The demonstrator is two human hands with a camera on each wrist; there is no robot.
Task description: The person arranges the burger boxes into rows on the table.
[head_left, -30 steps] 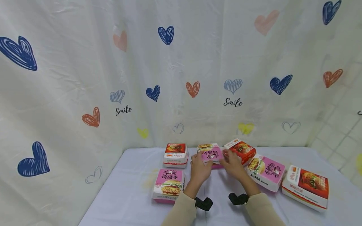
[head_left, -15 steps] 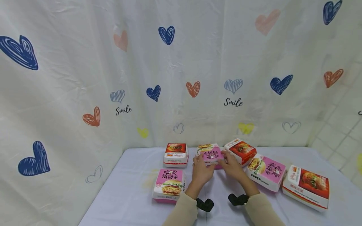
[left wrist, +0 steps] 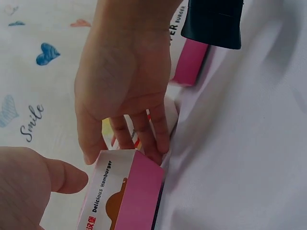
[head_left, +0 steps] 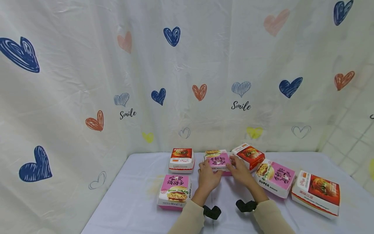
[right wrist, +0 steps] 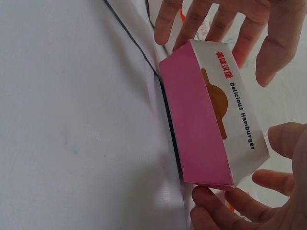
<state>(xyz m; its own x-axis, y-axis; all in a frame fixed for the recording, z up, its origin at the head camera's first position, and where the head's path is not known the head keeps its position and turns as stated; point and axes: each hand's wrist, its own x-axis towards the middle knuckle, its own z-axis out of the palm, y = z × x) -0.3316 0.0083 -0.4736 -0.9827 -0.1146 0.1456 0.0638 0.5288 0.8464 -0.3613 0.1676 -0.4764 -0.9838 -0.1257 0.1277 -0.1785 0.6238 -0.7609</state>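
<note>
A pink and white burger box (head_left: 218, 160) sits at the back of the table between both hands. My left hand (head_left: 208, 178) is at its left side, with nearly straight fingers (left wrist: 144, 129) along one end and the thumb by the top edge. On the opposite side is my right hand (head_left: 242, 171). Its fingers (right wrist: 249, 206) reach the box's end, and its thumb (right wrist: 288, 136) is spread near the upper edge. Both wrist views show the front face, with "Delicious Hamburger" printed above a pink lower panel. The box's back is hidden.
A red and white box (head_left: 181, 161) stands at back left, with a pink box (head_left: 174, 191) nearer. To the right are a tilted red box (head_left: 249, 156), a pink "Super Burger" box (head_left: 275, 177) and another red box (head_left: 317, 193). A heart-printed curtain (head_left: 204, 65) hangs behind the table.
The pink box between the hands has shifted slightly nearer and sits a little straighter. My left hand has eased back and slightly right; the right hand has barely moved.
</note>
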